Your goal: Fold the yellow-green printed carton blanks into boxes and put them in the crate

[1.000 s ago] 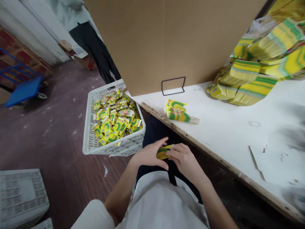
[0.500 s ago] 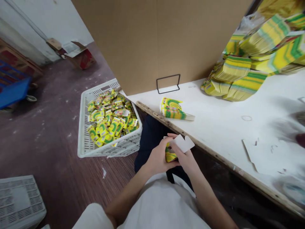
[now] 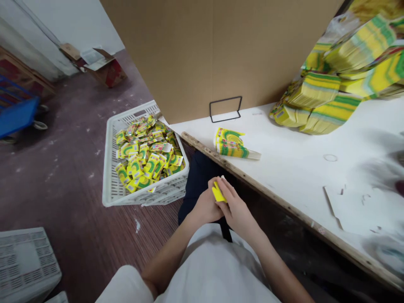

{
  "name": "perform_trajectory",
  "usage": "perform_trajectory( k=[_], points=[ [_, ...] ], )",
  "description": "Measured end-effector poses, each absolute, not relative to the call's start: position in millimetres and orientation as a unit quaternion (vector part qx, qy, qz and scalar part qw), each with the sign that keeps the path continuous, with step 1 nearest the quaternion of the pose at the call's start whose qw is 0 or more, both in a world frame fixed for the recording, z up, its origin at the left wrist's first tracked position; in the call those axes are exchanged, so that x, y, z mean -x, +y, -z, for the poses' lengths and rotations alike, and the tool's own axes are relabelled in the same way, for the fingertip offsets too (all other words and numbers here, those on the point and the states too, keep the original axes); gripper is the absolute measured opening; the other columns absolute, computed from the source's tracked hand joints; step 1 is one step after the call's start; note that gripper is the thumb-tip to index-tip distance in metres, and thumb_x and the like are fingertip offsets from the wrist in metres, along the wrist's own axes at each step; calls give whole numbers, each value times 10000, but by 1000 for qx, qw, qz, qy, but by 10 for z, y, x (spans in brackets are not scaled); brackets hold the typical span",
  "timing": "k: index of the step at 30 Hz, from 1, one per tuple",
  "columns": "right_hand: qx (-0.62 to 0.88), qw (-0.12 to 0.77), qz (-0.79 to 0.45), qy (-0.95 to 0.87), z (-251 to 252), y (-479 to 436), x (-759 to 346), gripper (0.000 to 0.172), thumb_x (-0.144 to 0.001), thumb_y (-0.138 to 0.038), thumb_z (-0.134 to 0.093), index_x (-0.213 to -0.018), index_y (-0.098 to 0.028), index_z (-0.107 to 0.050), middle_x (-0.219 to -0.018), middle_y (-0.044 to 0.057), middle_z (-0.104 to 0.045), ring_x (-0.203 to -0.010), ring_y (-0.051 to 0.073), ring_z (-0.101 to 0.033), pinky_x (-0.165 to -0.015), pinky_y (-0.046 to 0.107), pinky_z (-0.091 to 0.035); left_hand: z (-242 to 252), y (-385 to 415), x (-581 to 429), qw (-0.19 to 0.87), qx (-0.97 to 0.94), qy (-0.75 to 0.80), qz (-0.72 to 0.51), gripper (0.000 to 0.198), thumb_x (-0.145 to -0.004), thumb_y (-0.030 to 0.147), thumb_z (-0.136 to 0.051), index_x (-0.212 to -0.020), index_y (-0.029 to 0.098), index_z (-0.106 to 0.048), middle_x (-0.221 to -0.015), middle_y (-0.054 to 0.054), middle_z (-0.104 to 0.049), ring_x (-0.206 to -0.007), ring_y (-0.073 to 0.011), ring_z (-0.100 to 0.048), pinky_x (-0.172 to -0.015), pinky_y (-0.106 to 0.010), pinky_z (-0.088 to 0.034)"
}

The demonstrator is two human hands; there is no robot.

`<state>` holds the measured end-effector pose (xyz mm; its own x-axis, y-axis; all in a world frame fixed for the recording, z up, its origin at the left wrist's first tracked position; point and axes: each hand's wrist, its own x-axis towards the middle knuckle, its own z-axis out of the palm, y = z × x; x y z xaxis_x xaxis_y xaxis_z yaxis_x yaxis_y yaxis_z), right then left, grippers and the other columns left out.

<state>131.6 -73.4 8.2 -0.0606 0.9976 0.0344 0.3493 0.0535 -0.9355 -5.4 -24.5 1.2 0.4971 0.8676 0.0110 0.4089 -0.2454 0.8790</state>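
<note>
A small yellow carton (image 3: pixel 218 193) sits between my two hands, just off the table's front edge and above my lap. My left hand (image 3: pixel 206 206) is wrapped round it from the left. From the right, my right hand (image 3: pixel 234 206) closes over it, fingers pressed along its top. Most of the carton is hidden by the fingers. On the table beyond lies a fanned stack of flat yellow and green cartons (image 3: pixel 232 143). Left of my knees, a white plastic crate (image 3: pixel 109 176) holds many yellow cartons (image 3: pixel 135 166).
A tall cardboard sheet (image 3: pixel 221 54) stands at the table's back by a black wire stand (image 3: pixel 225 109). Bundled flat cartons (image 3: pixel 325 103) pile up at the right. Wood edging (image 3: pixel 268 189) runs along the white table (image 3: pixel 293 160). On the floor are another crate (image 3: pixel 28 261) and a blue cart (image 3: pixel 19 115).
The carton's white flap, raised before, no longer shows; a yellow face shows instead. My right hand has shifted left and closed over the carton. The stack on the table stays put.
</note>
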Motion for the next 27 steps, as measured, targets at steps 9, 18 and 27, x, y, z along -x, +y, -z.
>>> perform_trajectory(
  k=[9, 18, 27],
  points=[
    [555, 452, -319, -621, -128, -571, -1564, 534, -987, -182, -476, -1502, -318, -510, -1601, 57, -454, -1475, 249, -449, -1205, 452, -419, -83, -264, 209, 401, -730, 470, -295, 612, -691, 200, -781, -1263, 221, -563, -1217, -113, -628, -1133, -307, -623, -1010, -478, -495],
    [488, 318, -358, -730, -253, -486, -1840, 323, -934, -266, -652, -1243, -305, -736, -1584, 86, -475, -1410, 313, -527, -1179, 503, -435, -310, -146, 369, 448, -736, 430, -270, 578, -641, 262, -855, -1187, 241, -667, -1141, -73, -740, -1006, -276, -701, -937, -403, -527],
    [511, 342, -392, -684, -93, -527, -1734, 363, -874, -161, -693, -1221, -251, -749, -1580, 149, -467, -1417, 322, -518, -1176, 510, -422, -198, -114, 365, 436, -740, 457, -233, 573, -605, 223, -829, -1158, 231, -680, -1129, -76, -754, -1014, -286, -707, -941, -416, -539]
  ],
)
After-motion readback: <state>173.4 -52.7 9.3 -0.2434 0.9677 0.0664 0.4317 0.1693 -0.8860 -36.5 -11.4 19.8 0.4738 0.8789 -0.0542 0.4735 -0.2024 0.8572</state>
